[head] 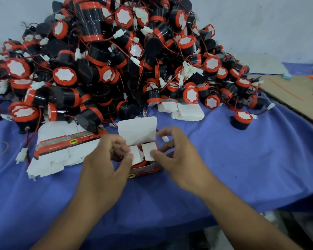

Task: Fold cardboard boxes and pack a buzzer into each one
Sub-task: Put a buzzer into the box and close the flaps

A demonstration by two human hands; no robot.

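Head view: box (145,167) on blue bench (242,168), lid flap up, buzzer (140,162) inside. Left hand (105,159) pinches left side flap (135,155); right hand (177,159) pinches right side flap (148,150). Flat boxes (61,150) left, buzzer pile (116,60) behind.
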